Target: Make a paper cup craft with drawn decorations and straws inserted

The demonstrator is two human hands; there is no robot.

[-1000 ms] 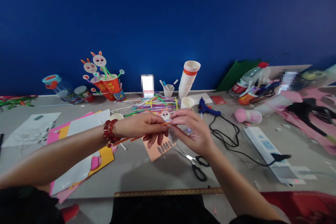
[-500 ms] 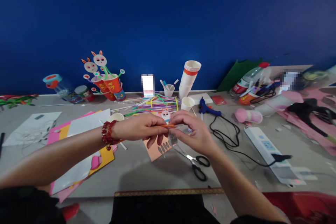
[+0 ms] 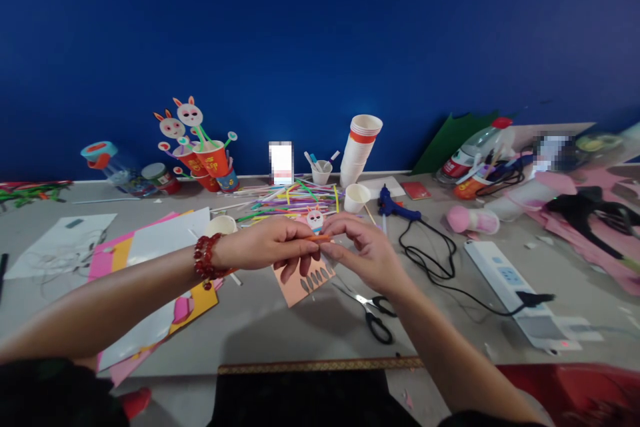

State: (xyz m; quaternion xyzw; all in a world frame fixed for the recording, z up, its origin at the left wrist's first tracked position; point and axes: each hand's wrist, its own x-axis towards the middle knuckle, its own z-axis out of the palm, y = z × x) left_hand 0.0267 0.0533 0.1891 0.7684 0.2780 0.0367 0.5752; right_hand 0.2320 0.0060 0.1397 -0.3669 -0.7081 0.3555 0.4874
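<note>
My left hand (image 3: 280,245), with a red bead bracelet at the wrist, is closed around a thin orange straw (image 3: 319,238). The fingertips of my right hand (image 3: 364,250) pinch around the straw's right end; whether they also grip anything smaller is hidden. Below the hands lies an orange paper sheet (image 3: 297,288) with a row of leaf-shaped cut-outs. Just beyond the fingers is a white paper rabbit face (image 3: 315,219). Black-handled scissors (image 3: 373,317) rest open on the table to the right of the sheet.
Colourful straws (image 3: 300,197) lie in a pile behind my hands. A paper cup stack (image 3: 361,150) and rabbit-decorated cups (image 3: 210,159) stand at the wall. To the right are a blue glue gun (image 3: 395,205) with its cord and a power strip (image 3: 510,293). Coloured sheets (image 3: 150,307) lie left.
Both hands stay nearly in place. My right fingers have shifted slightly left and closer around the orange straw's end, and more of the cut-out sheet shows beneath.
</note>
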